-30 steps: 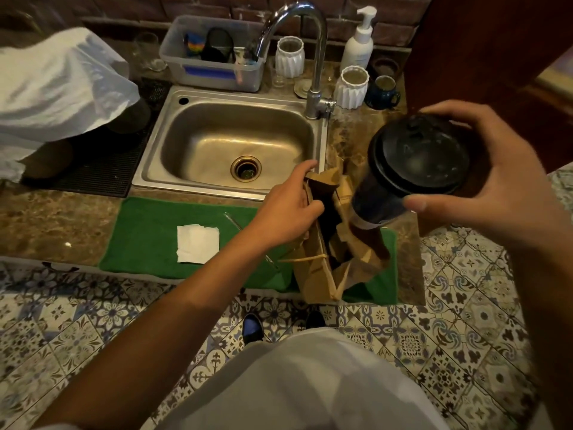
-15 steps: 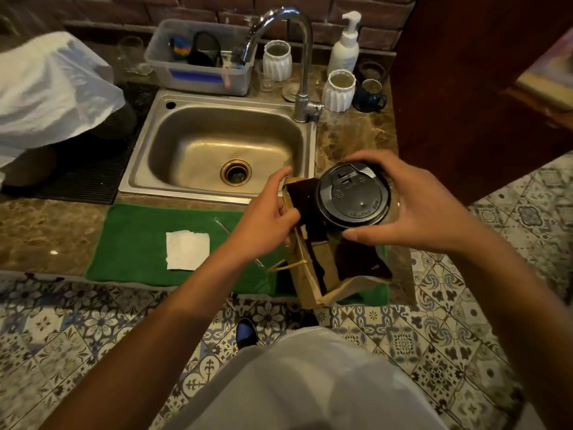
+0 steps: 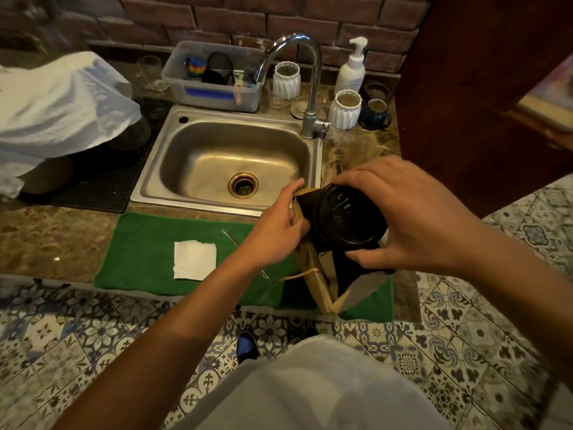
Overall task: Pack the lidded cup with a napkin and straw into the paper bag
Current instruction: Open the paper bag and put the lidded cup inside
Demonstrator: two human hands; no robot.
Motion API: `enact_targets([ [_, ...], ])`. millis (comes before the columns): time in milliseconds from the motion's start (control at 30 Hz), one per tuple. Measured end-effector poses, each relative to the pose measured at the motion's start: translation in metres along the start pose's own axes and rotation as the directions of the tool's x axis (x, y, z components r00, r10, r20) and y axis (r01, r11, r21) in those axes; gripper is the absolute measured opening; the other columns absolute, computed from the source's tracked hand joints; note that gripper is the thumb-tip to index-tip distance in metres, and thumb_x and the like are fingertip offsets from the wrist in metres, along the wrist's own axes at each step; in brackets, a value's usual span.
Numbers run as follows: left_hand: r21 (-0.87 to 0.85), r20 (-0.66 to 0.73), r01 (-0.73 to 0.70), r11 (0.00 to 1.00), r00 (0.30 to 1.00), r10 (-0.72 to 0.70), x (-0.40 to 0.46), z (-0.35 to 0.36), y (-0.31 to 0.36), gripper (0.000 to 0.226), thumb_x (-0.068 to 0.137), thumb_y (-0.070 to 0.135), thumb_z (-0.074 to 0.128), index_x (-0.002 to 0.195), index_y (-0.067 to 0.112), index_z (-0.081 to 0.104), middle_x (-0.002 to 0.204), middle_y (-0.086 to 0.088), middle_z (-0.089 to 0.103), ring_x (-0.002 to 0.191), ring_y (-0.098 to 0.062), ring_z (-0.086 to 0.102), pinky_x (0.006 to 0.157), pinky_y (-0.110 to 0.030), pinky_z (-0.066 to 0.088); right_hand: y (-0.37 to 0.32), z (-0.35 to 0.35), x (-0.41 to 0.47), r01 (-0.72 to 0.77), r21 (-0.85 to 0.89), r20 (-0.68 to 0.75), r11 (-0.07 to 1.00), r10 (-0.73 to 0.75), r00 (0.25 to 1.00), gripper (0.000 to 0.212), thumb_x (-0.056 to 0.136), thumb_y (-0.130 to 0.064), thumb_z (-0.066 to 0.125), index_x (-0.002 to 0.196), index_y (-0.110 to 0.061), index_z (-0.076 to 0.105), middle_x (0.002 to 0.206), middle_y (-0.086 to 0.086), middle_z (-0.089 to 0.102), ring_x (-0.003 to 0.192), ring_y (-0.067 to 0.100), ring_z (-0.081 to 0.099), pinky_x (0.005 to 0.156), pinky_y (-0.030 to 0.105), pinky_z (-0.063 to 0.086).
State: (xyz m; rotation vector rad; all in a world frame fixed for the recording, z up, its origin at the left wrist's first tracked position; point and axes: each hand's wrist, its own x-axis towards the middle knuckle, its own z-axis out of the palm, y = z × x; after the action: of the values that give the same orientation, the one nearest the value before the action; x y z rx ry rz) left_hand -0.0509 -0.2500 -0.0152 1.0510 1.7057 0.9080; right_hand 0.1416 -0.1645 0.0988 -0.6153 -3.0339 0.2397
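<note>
A brown paper bag [image 3: 319,283] stands open on the right end of a green mat [image 3: 142,252]. My left hand [image 3: 276,231] pinches the bag's left rim and holds the mouth apart. My right hand [image 3: 412,215] grips a dark cup with a black lid [image 3: 347,215] from above, and the cup's lower part sits inside the bag's mouth. A folded white napkin [image 3: 193,259] lies flat on the mat to the left. A thin clear straw [image 3: 231,237] lies on the mat beside it, partly hidden under my left forearm.
A steel sink [image 3: 229,162] with a tall tap [image 3: 307,88] lies behind the mat. White ribbed jars, a soap pump [image 3: 352,69], a blue mug and a plastic tub [image 3: 217,79] line the back. A white cloth [image 3: 59,103] covers something at left. A wooden panel stands at right.
My right hand has brought the cup down from up high at the right into the bag's mouth. My left hand has kept its hold on the bag's rim.
</note>
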Motion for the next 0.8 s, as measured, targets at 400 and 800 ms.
enact_targets([
  [400, -0.107, -0.016, -0.009, 0.994, 1.0, 0.007, 0.005, 0.0, -0.007, 0.073, 0.1, 0.01, 0.06, 0.158, 0.036, 0.025, 0.059, 0.01, 0.055, 0.051, -0.005, 0.055, 0.05, -0.021, 0.043, -0.012, 0.008, -0.009, 0.195, 0.05, 0.179, 0.979, -0.201, 0.963, 0.099, 0.071, -0.052, 0.076, 0.152, -0.027, 0.023, 0.148, 0.001, 0.04, 0.126, 0.02, 0.05, 0.087, 0.032, 0.059],
  [800, -0.118, 0.0, -0.024, 0.993, 1.0, 0.024, -0.006, 0.003, -0.01, 0.081, 0.1, 0.005, 0.055, 0.159, 0.044, 0.017, 0.08, -0.011, 0.06, 0.062, -0.016, 0.065, 0.057, -0.026, 0.052, 0.037, 0.057, 0.008, -0.081, 0.205, 0.313, 0.975, 0.013, 0.95, 0.098, 0.068, -0.051, 0.087, 0.149, -0.027, 0.039, 0.143, -0.005, 0.053, 0.124, 0.013, 0.054, 0.093, 0.019, 0.041],
])
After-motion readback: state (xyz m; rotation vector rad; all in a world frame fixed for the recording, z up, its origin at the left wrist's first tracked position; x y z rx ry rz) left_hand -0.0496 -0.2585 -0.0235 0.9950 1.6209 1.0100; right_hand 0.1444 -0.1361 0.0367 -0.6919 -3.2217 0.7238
